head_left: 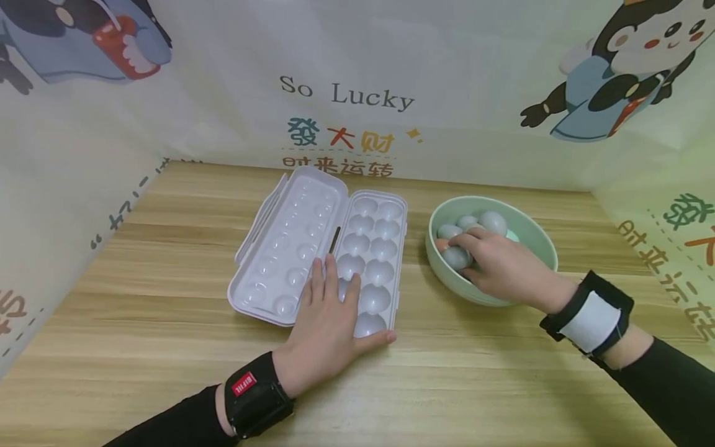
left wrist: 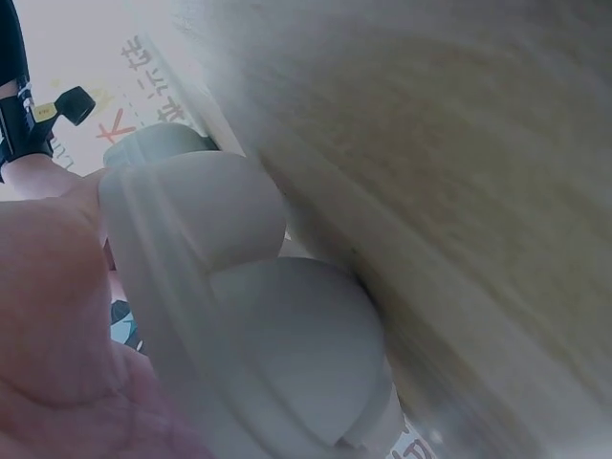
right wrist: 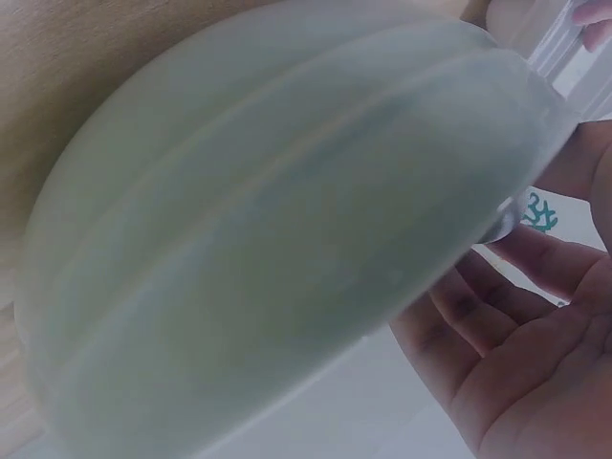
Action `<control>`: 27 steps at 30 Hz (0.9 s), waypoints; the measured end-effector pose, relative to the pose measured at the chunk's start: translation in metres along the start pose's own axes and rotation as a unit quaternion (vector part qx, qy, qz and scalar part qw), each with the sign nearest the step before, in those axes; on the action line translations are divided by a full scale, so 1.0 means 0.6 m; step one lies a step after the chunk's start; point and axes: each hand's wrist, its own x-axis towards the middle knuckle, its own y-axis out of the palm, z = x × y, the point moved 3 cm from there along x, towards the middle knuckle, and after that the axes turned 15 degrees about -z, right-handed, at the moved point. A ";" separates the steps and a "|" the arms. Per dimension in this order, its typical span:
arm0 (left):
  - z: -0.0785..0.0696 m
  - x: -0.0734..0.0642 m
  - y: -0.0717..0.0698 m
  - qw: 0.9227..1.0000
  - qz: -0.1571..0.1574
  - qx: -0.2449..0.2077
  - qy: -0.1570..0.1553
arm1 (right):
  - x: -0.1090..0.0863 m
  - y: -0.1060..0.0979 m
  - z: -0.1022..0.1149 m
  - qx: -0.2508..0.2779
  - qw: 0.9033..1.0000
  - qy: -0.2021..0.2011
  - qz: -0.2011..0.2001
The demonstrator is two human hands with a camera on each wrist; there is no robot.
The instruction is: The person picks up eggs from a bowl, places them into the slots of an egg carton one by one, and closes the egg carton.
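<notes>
A white plastic egg carton lies with its lid folded back to the left, its round cups facing up. My left hand rests across the carton's near end with fingers spread, covering some cups; from the left wrist, the palm is beside the undersides of the cups. To the right stands a pale green bowl holding several pale bluish eggs. Reaching over its near rim, my right hand has thumb and fingers bent around an egg at the bowl's left side.
Both carton and bowl stand on a wood-grain table. A printed white sheet with cartoon figures and lettering rises behind the table and at both sides. The bowl's wall fills much of the right wrist view.
</notes>
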 end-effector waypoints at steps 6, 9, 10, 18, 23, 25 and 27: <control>-0.001 -0.002 0.000 1.000 -0.009 0.004 -0.002 | -0.003 -0.004 -0.001 -0.007 1.000 0.014 0.004; -0.001 -0.002 -0.001 1.000 -0.013 0.007 0.000 | -0.004 -0.008 -0.001 -0.012 1.000 0.020 0.006; -0.001 -0.002 -0.001 1.000 -0.015 0.007 0.001 | -0.005 -0.009 -0.001 -0.014 1.000 0.021 0.005; -0.003 0.007 0.001 0.999 -0.037 0.001 0.014 | -0.001 -0.023 -0.003 -0.023 1.000 0.004 -0.016; -0.001 0.008 0.000 1.000 -0.023 0.001 0.004 | 0.006 -0.032 -0.002 -0.025 1.000 0.005 -0.012; -0.001 0.005 0.001 1.000 -0.014 -0.001 -0.002 | 0.008 -0.033 -0.001 -0.024 1.000 0.006 -0.010; -0.002 0.001 0.003 1.000 -0.007 -0.004 -0.006 | 0.007 -0.033 0.001 -0.025 1.000 0.007 -0.009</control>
